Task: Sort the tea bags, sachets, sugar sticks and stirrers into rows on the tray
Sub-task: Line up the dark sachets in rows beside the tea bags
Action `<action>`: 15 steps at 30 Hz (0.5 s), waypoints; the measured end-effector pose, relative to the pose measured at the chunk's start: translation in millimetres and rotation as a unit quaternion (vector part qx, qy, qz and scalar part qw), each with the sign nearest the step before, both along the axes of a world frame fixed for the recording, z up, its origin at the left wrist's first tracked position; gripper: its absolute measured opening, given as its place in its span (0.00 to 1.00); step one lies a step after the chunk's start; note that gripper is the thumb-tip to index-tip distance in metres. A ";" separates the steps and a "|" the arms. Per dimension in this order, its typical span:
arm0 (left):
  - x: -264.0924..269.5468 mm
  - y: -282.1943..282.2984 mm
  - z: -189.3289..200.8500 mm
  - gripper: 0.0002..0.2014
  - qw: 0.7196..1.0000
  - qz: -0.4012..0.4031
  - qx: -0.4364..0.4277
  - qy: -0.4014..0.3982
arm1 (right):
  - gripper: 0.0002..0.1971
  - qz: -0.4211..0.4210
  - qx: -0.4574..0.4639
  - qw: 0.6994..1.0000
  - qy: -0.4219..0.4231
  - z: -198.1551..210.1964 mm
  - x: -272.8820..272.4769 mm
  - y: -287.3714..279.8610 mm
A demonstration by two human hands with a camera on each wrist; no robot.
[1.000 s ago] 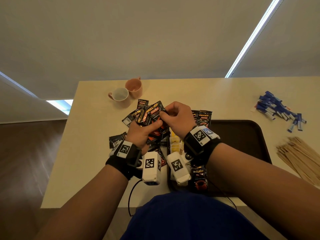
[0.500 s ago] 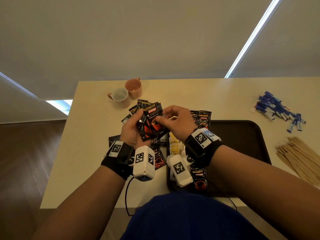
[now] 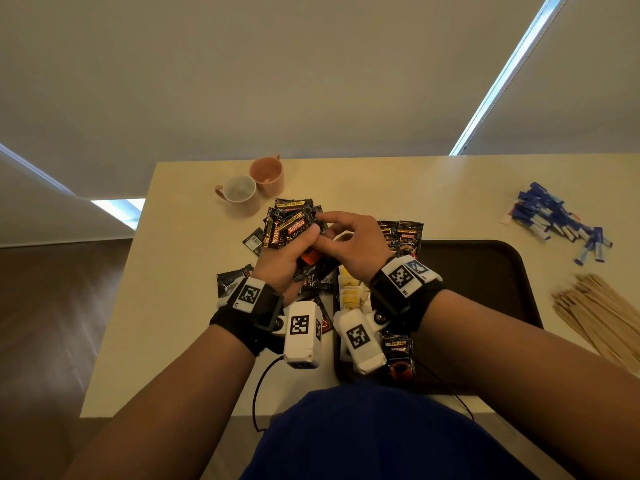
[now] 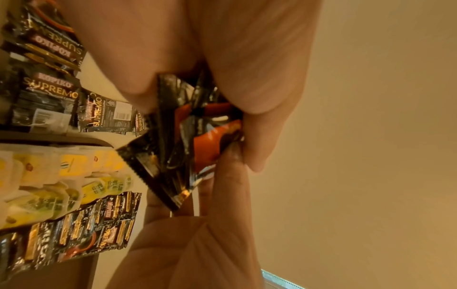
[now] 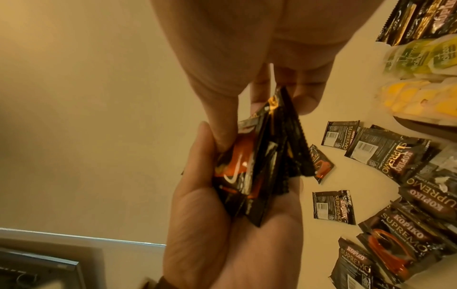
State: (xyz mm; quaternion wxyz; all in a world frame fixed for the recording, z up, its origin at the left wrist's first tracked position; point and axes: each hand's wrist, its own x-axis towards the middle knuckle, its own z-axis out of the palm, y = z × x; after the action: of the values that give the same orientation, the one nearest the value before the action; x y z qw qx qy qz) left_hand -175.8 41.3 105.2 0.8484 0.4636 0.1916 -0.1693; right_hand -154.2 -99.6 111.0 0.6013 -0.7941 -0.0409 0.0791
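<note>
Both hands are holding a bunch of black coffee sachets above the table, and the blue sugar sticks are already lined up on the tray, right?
Not quite. The head view shows the blue sugar sticks heaped on the table, off the tray. Left hand and right hand do hold the coffee sachets.

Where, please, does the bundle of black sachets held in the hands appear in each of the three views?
Head: the bundle sits at centre, above the wrists, gripped by the left hand and touched by the right hand.
Left wrist: the bundle fills the centre, below the palm.
Right wrist: the bundle lies at centre, in the left hand's palm.
Shared landmark: the yellow tea bags.
</note>
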 end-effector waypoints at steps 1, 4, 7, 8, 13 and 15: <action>0.6 1.2 -1.2 0.20 1.000 0.006 0.010 0.002 | 0.16 0.008 -0.002 1.000 0.000 0.7 -0.4 -0.6; 2.3 5.5 -5.0 0.19 1.000 0.010 0.014 0.013 | 0.16 0.037 -0.010 0.999 0.014 3.6 -0.3 -3.5; 1.1 8.9 -7.6 0.20 0.999 -0.004 0.035 0.021 | 0.18 0.085 -0.044 0.995 0.024 6.3 3.1 -5.3; 0.3 9.4 -8.9 0.23 0.999 -0.009 0.038 0.025 | 0.20 0.109 -0.063 0.992 0.020 7.8 4.1 -5.7; -2.7 10.3 -9.5 0.29 0.998 -0.020 0.040 0.038 | 0.21 0.146 -0.088 0.985 0.003 7.0 6.2 -8.0; -3.7 10.9 -8.1 0.27 0.998 -0.031 0.047 0.034 | 0.20 0.103 -0.085 0.991 -0.007 2.3 8.8 -7.9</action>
State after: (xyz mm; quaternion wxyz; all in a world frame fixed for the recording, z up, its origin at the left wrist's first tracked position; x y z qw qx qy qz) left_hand -179.5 52.2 97.2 0.8131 0.5024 0.2134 -0.2024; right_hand -145.4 -107.5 113.2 0.5201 -0.8342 -0.1199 0.1388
